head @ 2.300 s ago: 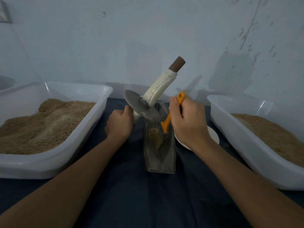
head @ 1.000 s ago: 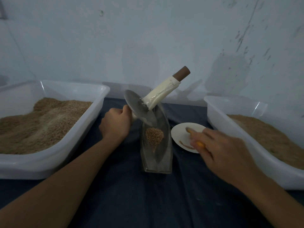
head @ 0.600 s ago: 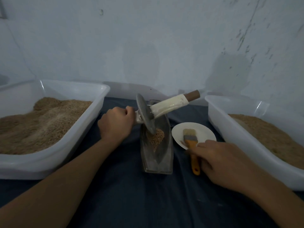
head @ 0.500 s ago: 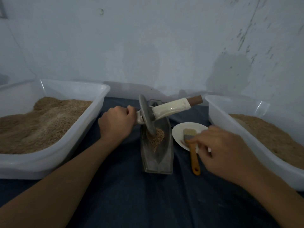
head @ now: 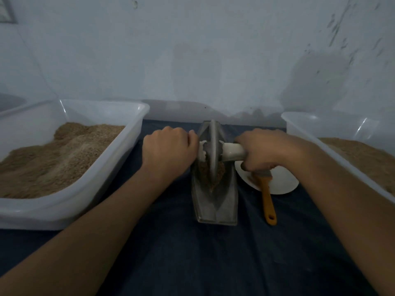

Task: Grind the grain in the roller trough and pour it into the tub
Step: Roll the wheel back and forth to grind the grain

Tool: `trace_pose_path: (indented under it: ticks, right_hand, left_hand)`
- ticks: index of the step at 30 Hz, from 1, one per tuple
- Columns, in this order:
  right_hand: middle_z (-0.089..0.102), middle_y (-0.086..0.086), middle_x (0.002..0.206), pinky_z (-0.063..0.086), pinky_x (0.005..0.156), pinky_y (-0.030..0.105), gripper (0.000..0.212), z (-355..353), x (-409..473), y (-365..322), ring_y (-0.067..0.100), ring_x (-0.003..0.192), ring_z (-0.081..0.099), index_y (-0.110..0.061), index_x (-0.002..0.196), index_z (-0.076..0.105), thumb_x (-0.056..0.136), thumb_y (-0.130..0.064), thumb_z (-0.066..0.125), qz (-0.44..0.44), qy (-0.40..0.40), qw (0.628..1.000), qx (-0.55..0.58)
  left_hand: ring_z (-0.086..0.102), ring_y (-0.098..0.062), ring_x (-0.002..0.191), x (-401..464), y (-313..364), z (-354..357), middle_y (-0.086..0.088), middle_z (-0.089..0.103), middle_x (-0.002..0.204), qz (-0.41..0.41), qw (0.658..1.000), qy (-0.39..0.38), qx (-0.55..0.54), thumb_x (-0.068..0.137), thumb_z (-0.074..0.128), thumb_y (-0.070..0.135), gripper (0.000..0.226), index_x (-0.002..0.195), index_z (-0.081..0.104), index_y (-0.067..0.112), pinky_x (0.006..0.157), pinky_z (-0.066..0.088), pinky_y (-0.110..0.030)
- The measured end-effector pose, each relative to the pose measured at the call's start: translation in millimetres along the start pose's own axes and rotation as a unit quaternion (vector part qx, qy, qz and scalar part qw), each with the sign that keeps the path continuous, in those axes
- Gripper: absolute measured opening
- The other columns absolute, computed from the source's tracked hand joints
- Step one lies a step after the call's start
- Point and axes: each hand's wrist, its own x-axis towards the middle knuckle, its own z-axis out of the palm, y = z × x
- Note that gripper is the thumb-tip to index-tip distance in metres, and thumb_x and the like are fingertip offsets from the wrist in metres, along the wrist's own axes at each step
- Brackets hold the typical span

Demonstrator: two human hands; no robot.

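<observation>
Grain (head: 210,175) lay loose in the roller trough (head: 214,201) under the upright metal wheel (head: 212,150), a stiff, probably heavy tool best held by its axle handles, which the left hand (head: 168,151) and right hand (head: 264,151) each gripped.

Both hands, left (head: 168,149) and right (head: 264,149), curl closed, forearms stretched forward.
</observation>
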Motion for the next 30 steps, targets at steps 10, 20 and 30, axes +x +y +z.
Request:
trace_pose_path:
  ticks: [10,20,30]
  right_hand:
    - [0.063,-0.003,0.072,0.039,0.048,0.024,0.021,19,52,16,0.014,0.06,0.06,-0.024,0.09,0.068,0.073,-0.037,0.072,0.002,0.121,0.993,0.001]
    - [0.04,0.001,0.05,0.017,0.048,0.023,0.027,54,-37,-15,0.02,0.044,0.027,-0.016,0.072,0.048,0.066,-0.013,0.074,-0.006,0.41,0.909,-0.077]
    - [0.064,0.0,0.073,0.039,0.05,0.026,0.017,25,50,21,0.017,0.06,0.059,-0.021,0.077,0.064,0.074,-0.036,0.069,0.023,0.079,0.995,0.065]
  left_hand:
    - [0.062,-0.039,0.095,50,-11,3,-0.013,0.059,0.095,0.036,0.979,-0.197,0.034,0.104,0.036,0.034,0.026,0.093,0.046,0.013,0.073,0.047,-0.044]
    - [0.055,-0.031,0.054,-34,-17,-46,-0.008,0.058,0.075,0.229,0.966,-0.05,0.107,0.089,0.06,0.024,0.031,0.114,0.052,0.007,0.046,0.035,-0.032]
    - [0.063,-0.038,0.102,56,-11,11,-0.016,0.064,0.111,0.092,0.966,-0.208,0.121,0.103,0.033,0.031,0.025,0.104,0.054,0.018,0.072,0.036,-0.039]
